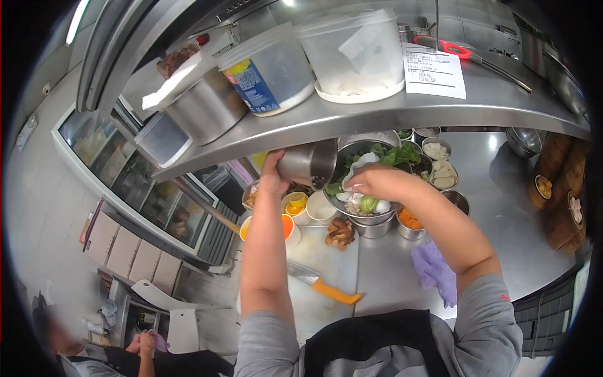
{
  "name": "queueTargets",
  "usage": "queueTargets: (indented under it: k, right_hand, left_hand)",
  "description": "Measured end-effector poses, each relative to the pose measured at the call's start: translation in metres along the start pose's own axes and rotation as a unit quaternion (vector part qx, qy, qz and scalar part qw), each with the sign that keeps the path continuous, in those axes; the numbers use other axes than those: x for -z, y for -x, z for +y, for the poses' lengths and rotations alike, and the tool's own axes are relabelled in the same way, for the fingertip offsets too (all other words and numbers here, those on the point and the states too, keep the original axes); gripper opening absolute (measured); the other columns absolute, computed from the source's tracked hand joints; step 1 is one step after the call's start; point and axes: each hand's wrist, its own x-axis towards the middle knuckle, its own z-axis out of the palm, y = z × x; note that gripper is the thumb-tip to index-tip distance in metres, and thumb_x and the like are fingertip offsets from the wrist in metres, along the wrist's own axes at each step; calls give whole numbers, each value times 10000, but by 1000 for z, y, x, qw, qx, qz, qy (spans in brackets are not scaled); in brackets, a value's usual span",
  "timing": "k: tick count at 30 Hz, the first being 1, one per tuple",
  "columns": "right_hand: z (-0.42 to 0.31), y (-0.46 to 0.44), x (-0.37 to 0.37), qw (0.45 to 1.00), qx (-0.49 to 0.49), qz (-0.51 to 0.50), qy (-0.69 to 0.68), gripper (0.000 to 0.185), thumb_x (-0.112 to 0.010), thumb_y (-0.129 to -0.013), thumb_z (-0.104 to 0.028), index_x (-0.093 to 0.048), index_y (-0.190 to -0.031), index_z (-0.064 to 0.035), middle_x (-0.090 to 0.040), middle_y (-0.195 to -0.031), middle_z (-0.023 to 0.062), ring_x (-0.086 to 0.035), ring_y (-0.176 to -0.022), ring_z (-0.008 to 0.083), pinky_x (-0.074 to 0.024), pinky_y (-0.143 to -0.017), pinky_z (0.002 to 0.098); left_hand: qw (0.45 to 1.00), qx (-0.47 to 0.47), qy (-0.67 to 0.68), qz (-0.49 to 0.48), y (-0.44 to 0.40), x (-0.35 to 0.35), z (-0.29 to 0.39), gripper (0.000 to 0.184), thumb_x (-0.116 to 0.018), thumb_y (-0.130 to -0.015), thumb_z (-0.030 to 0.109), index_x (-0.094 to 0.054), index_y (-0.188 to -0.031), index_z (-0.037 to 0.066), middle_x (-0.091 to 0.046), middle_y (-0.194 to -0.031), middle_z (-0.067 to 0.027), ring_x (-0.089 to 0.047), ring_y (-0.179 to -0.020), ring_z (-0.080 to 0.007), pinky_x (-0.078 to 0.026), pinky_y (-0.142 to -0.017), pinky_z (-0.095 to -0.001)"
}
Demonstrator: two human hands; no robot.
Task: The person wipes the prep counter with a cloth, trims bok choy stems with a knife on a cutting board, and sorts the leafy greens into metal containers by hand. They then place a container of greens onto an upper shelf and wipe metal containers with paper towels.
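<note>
My left hand point(273, 174) is wrapped around a steel container point(303, 164), tipped sideways with its mouth facing right, beside a metal bowl point(372, 219). Inside the bowl are leafy greens point(397, 152), a pale green vegetable point(369, 204) and some white pieces. My right hand point(378, 182) reaches over this bowl with its fingers bent together. A whitish, curved item point(362, 164) shows at those fingers; its kind is unclear, and the fingertips are partly hidden. Just below lies a browned piece of meat point(340, 233) on the white cutting board point(314, 251).
A knife point(333, 291) with an orange handle rests on the board. Nearby are a purple cloth point(435, 270) and a tin of orange pieces point(410, 220). The steel shelf point(352, 116) overhangs the counter, holding plastic tubs point(352, 56). Another person point(138, 358) is at lower left.
</note>
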Motion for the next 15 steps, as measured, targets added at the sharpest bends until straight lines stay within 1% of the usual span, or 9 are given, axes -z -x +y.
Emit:
queueTargets:
  k: [1,3,5,6,8,11,12,14,15]
  right_hand:
    - [-1,0,1,999,11,43,-21,266,-568,-915,-216,-686,-1119,-92,-667,-1118,156,-611,-1054,324,-480,-934,406]
    - [-19,4,13,970,54,204,-117,278,-564,-916,-205,-680,-1109,-43,-676,-1116,129,-629,-1029,266,-484,-915,359]
    - [-39,6,22,948,30,274,-157,257,-571,-910,-200,-687,-1068,-34,-683,-1079,131,-632,-995,256,-490,-885,354]
    - [-43,2,19,946,26,280,-160,257,-571,-910,-200,-687,-1068,-34,-683,-1079,131,-632,-995,256,-490,-885,354]
    - [-47,-8,11,939,98,286,-165,228,-577,-898,-186,-690,-1022,-30,-683,-1037,137,-632,-976,263,-487,-866,352]
    - [-54,-34,-9,937,-7,305,-171,283,-553,-884,-199,-639,-1082,-16,-651,-1098,184,-603,-1036,353,-458,-911,385]
    - [-56,-43,-17,936,-9,309,-172,283,-553,-884,-199,-639,-1082,-16,-651,-1098,184,-603,-1036,353,-458,-911,385]
    - [-65,-54,-27,885,4,380,-268,298,-525,-879,-185,-618,-1098,-4,-621,-1138,226,-574,-1069,396,-446,-933,416]
    - [-70,-50,-26,906,-40,322,-272,286,-509,-871,-157,-623,-1078,4,-595,-1161,246,-553,-1084,425,-441,-939,435]
  left_hand:
    - [995,1,97,-16,3,4,-2,477,-594,-814,304,-567,-1219,55,-636,-1180,-115,-596,-1095,-280,-460,-970,-421]
    - [995,-15,95,5,11,0,-9,512,-552,-833,375,-572,-1228,49,-628,-1212,-135,-586,-1129,-295,-449,-999,-431]
    - [988,-3,155,-27,12,5,-22,564,-535,-838,410,-560,-1254,30,-621,-1225,-140,-584,-1131,-303,-443,-1009,-433]
    - [988,-1,148,-41,14,0,-26,605,-526,-839,434,-545,-1274,14,-612,-1244,-149,-582,-1138,-308,-444,-1010,-434]
    - [988,6,143,-56,17,-14,-32,608,-528,-839,436,-544,-1275,14,-610,-1247,-151,-584,-1135,-307,-445,-1010,-435]
    - [989,24,125,-77,18,-32,-40,602,-525,-842,439,-554,-1267,14,-618,-1232,-153,-587,-1126,-306,-444,-1008,-437]
    - [985,29,145,-90,16,-35,-43,580,-529,-842,431,-564,-1245,15,-634,-1192,-161,-600,-1100,-314,-449,-1000,-437]
    - [981,31,174,-79,15,-43,-45,554,-520,-845,423,-588,-1194,-1,-661,-1115,-184,-623,-1048,-329,-464,-978,-426]
    - [981,31,172,-82,15,-47,-43,554,-520,-845,423,-588,-1194,-1,-661,-1115,-184,-623,-1048,-329,-464,-978,-426]
